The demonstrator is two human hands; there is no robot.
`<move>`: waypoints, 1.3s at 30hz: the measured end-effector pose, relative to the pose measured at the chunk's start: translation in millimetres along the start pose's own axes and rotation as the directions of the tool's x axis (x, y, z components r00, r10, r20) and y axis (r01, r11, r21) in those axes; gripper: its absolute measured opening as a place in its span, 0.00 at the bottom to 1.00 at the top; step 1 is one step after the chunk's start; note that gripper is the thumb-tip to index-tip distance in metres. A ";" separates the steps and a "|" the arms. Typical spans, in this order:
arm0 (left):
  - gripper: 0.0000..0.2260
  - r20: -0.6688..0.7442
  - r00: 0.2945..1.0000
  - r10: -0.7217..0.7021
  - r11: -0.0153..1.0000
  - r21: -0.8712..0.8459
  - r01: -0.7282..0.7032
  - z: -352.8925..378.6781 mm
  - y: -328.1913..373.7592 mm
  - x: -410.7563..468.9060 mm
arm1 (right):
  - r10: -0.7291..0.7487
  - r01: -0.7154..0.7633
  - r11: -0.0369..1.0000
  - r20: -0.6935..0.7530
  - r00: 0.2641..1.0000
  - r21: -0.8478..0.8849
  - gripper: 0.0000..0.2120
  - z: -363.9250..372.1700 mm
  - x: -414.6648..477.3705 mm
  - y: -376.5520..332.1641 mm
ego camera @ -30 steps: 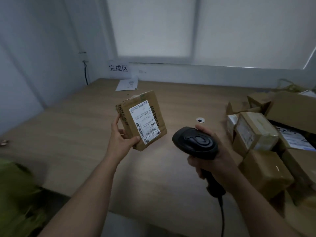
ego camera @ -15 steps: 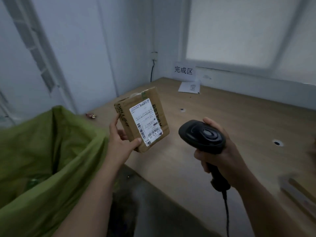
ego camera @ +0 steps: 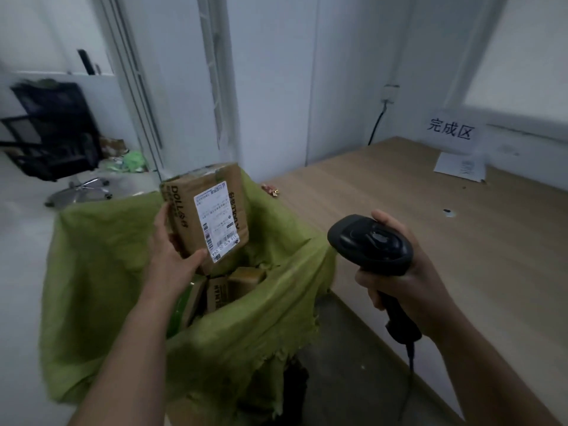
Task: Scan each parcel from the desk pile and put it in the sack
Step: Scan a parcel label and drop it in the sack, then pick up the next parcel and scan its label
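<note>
Here, the left hand (ego camera: 172, 259) is gripping a brown cardboard parcel (ego camera: 215, 192) with a white shipping label, thumb across its lower front, holding it upright just above the open mouth of a green fabric sack (ego camera: 101, 272). The right hand (ego camera: 408, 272) is clasping the handle of a black handheld barcode scanner (ego camera: 368, 241) near the edge of the light wooden desk (ego camera: 445, 256). More cardboard parcels (ego camera: 233, 287) are lying inside the sack.
</note>
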State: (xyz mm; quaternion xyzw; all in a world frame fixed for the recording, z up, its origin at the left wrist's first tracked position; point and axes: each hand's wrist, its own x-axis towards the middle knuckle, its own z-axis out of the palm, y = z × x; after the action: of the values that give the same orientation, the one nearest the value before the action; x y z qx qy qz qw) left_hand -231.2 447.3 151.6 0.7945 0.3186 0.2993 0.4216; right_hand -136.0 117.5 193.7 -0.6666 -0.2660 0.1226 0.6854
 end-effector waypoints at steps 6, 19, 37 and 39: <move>0.45 0.037 0.999 -0.037 0.963 0.268 0.026 -19.7 -27.0 35.7 | 0.000 0.000 1.000 -0.001 1.000 -0.029 0.42 46.9 26.2 3.9; 0.28 0.056 0.989 0.138 0.978 0.147 -0.145 18.0 0.5 -12.2 | -0.005 0.005 1.000 0.009 1.000 -0.003 0.42 25.3 2.6 -8.2; 0.29 0.595 0.622 0.510 0.809 -0.084 -0.582 245.6 166.6 -255.8 | -0.015 -0.071 0.984 -0.465 0.885 -0.166 0.42 -205.6 -233.2 -47.0; 0.29 0.627 0.563 0.539 0.782 -0.124 -0.611 269.1 185.1 -288.9 | -0.013 -0.092 0.980 -0.522 0.853 -0.176 0.42 -230.4 -263.5 -48.8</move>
State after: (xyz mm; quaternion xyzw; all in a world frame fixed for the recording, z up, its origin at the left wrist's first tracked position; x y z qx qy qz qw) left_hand -162.4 17.5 125.9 0.9278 -0.1030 0.1179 0.3387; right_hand -241.7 -219.7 195.5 -0.7438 -0.0673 -0.0748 0.6608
